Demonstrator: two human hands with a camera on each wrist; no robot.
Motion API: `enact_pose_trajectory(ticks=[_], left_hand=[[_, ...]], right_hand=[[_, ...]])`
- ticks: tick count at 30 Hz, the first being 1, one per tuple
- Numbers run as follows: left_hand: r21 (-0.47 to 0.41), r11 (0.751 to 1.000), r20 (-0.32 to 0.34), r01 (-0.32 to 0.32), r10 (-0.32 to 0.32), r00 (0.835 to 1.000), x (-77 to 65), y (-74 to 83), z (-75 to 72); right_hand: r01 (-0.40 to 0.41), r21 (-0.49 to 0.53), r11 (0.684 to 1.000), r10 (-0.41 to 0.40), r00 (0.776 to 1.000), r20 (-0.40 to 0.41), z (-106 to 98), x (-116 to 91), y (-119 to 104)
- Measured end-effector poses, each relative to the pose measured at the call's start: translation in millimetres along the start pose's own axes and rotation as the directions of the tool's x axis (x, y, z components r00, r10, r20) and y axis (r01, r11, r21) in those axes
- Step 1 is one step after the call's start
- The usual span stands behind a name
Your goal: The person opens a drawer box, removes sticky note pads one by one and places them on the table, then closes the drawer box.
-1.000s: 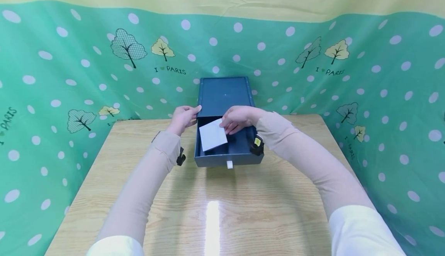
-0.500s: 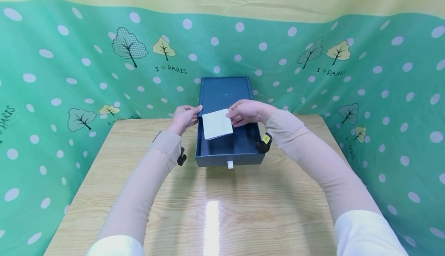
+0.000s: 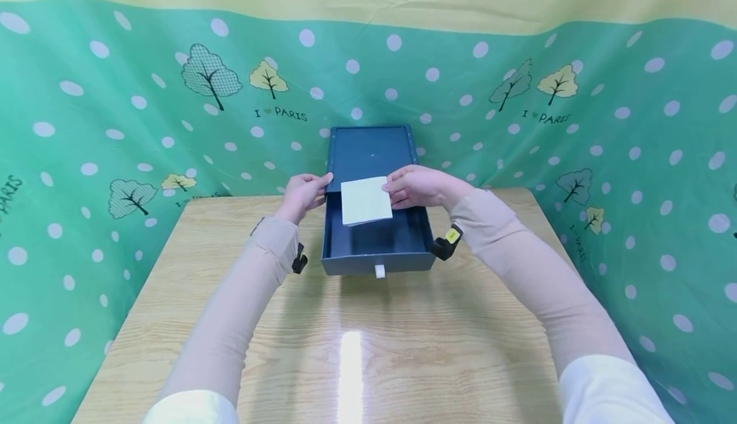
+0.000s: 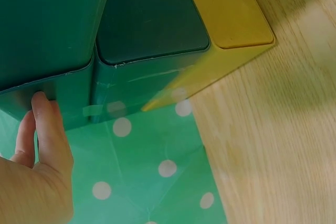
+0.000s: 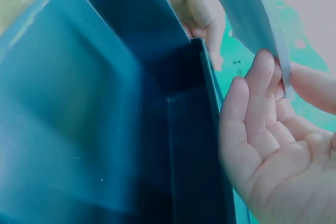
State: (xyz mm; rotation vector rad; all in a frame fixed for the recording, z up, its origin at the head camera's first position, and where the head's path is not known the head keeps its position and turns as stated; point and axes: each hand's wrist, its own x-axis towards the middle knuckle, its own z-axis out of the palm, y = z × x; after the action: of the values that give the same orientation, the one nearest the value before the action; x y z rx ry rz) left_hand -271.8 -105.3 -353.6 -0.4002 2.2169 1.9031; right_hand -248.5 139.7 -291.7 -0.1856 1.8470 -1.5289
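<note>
Facing a green spotted cloth [image 3: 411, 62], working above a wooden table [image 3: 437, 347]. Pinching a white paper square [image 3: 366, 200] by its right edge, between the thumb and fingers of the right hand [image 3: 423, 187]. Holding it up over an open blue drawer [image 3: 403, 263]. Pressing mostly straight fingers of the left hand [image 3: 301, 197] against the side of the blue box [image 3: 373, 155], near its front corner. Wearing long pale sleeves [image 3: 507, 270].

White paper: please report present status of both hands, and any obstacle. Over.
Right hand pinches white paper over open drawer. Left hand touches cabinet's left edge. No obstruction visible around paper.
</note>
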Motion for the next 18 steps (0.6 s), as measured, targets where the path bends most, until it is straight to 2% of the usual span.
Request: enact_pose_trajectory(ticks=[18], left_hand=[[-0.002, 1.0, 0.004, -0.013, 0.013, 1.0, 0.2, -2.6, -1.0]], right_hand=[[0.106, 0.066, 0.992, -0.103, 0.993, -0.054, -11, -17, 20]])
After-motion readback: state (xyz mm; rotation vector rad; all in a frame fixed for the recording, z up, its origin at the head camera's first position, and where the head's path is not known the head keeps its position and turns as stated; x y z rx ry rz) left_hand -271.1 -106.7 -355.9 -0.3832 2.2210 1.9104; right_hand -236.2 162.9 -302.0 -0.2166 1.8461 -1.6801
